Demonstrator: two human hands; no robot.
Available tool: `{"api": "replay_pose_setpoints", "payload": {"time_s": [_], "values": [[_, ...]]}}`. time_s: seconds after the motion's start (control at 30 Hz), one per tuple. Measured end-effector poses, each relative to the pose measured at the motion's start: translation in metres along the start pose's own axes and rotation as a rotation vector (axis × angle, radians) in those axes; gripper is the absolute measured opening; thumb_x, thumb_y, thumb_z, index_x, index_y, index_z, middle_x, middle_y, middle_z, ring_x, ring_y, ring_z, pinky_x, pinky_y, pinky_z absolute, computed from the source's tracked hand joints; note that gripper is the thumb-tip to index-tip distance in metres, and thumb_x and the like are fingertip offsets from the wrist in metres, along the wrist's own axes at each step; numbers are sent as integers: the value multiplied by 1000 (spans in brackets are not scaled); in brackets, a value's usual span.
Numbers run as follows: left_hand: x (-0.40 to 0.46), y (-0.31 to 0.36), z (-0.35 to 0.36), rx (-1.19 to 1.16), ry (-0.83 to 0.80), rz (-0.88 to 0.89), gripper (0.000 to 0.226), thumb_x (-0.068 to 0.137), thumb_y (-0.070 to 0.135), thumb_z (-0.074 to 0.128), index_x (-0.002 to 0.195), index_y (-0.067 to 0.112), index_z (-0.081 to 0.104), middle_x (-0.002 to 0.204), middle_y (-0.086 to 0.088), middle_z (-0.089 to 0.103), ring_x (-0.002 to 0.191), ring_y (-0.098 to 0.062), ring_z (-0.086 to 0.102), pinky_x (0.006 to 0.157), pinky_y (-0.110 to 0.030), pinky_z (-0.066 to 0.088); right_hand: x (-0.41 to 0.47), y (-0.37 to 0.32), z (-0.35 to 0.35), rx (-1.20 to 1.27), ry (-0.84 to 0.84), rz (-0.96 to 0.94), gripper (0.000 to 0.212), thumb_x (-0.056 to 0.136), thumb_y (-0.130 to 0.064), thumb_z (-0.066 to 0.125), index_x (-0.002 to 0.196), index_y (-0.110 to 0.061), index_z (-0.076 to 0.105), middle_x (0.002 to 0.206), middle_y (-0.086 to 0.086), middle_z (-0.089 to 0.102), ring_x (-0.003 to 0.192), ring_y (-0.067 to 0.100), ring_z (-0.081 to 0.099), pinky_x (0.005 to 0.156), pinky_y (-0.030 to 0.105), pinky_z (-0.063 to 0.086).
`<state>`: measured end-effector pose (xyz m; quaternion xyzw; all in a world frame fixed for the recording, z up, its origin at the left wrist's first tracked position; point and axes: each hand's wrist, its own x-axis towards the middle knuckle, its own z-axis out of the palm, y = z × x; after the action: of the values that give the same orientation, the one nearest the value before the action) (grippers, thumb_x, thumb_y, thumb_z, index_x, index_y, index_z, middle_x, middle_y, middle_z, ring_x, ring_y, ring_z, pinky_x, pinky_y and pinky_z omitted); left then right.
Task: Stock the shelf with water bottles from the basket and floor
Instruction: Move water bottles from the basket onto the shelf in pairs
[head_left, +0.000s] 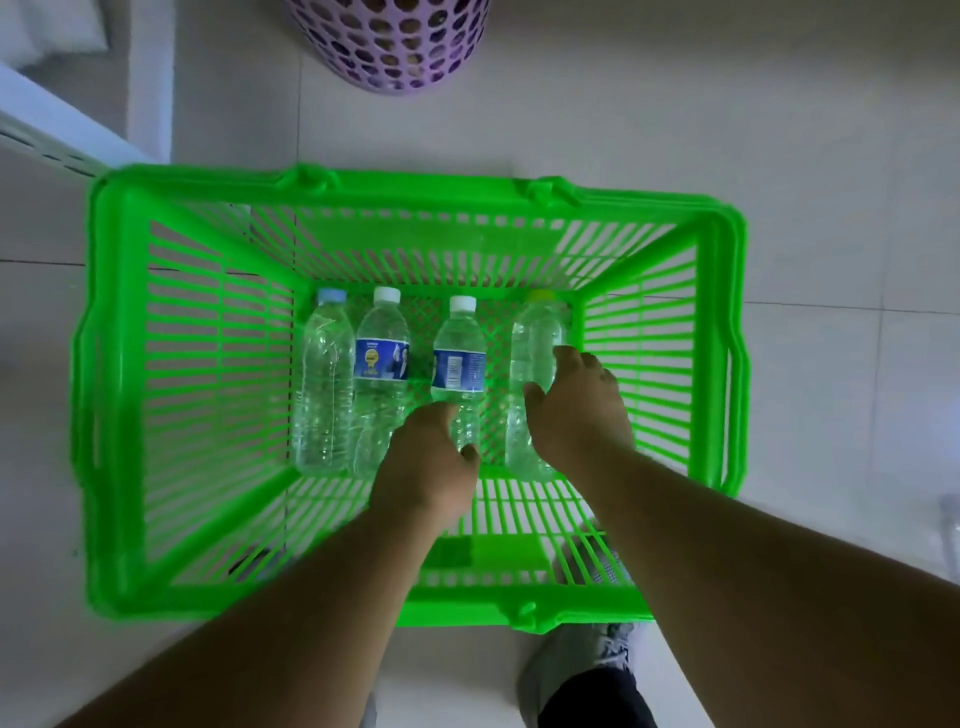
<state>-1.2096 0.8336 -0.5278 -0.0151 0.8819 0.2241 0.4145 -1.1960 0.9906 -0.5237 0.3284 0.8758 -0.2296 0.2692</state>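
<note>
Presently, right fingers (563, 358): curled over the barrel of the yellow-capped bottle (535, 358), thumb on its near side; the right hand (576, 405) grips it.
Left fingers (470, 451): wrapped round the lower body of the white-capped bottle (460, 364) with the blue label; the left hand (426, 457) holds it near the base.
Lift status: both gripped bottles appear to lie on the basket floor; I judge neither raised yet.
Beside the left fingers: a second labelled bottle (382, 364) just to their left, touching or nearly touching the knuckles; beyond it an unlabelled blue-capped bottle (322, 379).
Orientation: all four lie on their sides, long axes roughly parallel, caps pointing away from the fingers, bases toward the wrists.
Container: green basket (156, 364) on the tiled floor, surrounding both hands.
Further out: lilac perforated bin (395, 47) beyond the basket; a white shelf edge (47, 130) at far left, contents not visible.
Progress: four bottles remain in the basket; shelf count cannot be told. Judged early or mid-task, with carrying and placing outstanding.
</note>
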Motion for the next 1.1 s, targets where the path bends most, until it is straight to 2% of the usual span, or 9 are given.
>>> {"api": "replay_pose_setpoints", "payload": {"time_s": [0.17, 0.33, 0.5, 0.6, 0.7, 0.83, 0.93, 1.0, 1.1], "values": [[34, -7, 10, -59, -100, -181, 83, 85, 52, 68, 149, 12, 34, 152, -12, 42, 129, -30, 52, 99, -32, 44, 50, -2, 8, 190, -119, 207, 72, 89, -52, 65, 139, -5, 44, 132, 17, 59, 120, 33, 58, 92, 32, 47], [57, -20, 26, -115, -109, -224, 98, 75, 59, 74, 149, 11, 32, 154, -13, 38, 134, -30, 47, 99, -29, 40, 79, -5, 33, 396, -217, 226, 74, 80, -56, 73, 127, -2, 56, 110, 18, 69, 84, 28, 66, 59, 28, 44], [58, -23, 24, -180, -82, -218, 82, 72, 50, 80, 137, 12, 49, 144, -12, 51, 123, -29, 57, 85, -24, 42, 74, 0, 37, 507, -180, 226, 67, 77, -55, 78, 123, -10, 61, 108, 12, 69, 86, 25, 64, 66, 28, 44], [45, -19, 11, -260, -94, -219, 84, 72, 46, 81, 141, 12, 46, 147, -11, 49, 127, -29, 54, 100, -34, 45, 59, -1, 23, 479, -164, 174, 66, 77, -57, 76, 125, -14, 60, 106, 5, 67, 89, 23, 65, 65, 26, 45], [17, -9, -14, -287, -74, -183, 79, 71, 47, 81, 136, 14, 52, 145, -9, 52, 124, -26, 56, 99, -33, 45, 36, -9, -8, 448, -157, 85, 61, 78, -58, 74, 122, -17, 64, 108, 6, 70, 93, 25, 68, 68, 26, 49], [-39, 16, -66, -347, -36, -120, 57, 69, 43, 83, 115, 15, 63, 131, -6, 64, 102, -17, 64, 76, -24, 49, -13, -29, -71, 474, -138, 22, 55, 79, -57, 73, 114, -16, 64, 101, 2, 69, 87, 22, 67, 67, 27, 49], [-94, 42, -114, -402, -32, -89, 59, 63, 46, 83, 105, 9, 65, 113, -18, 69, 92, -27, 70, 78, -42, 54, -58, -50, -130, 511, -113, -22, 44, 80, -53, 75, 106, -19, 64, 91, -2, 68, 74, 12, 63, 57, 22, 43], [-133, 62, -148, -414, -9, -58, 56, 61, 44, 83, 102, 9, 66, 108, -20, 70, 96, -33, 69, 84, -49, 53, -93, -66, -172, 547, -113, -43, 43, 81, -50, 75, 106, -17, 65, 93, 1, 69, 74, 15, 62, 58, 23, 40], [-195, 90, -199, -444, 47, 8, 42, 68, 32, 87, 99, 11, 67, 99, -12, 73, 92, -30, 68, 80, -35, 51, -150, -90, -241, 522, -63, -124, 39, 82, -50, 73, 101, -16, 68, 86, 0, 71, 76, 18, 65, 57, 22, 41]]}}
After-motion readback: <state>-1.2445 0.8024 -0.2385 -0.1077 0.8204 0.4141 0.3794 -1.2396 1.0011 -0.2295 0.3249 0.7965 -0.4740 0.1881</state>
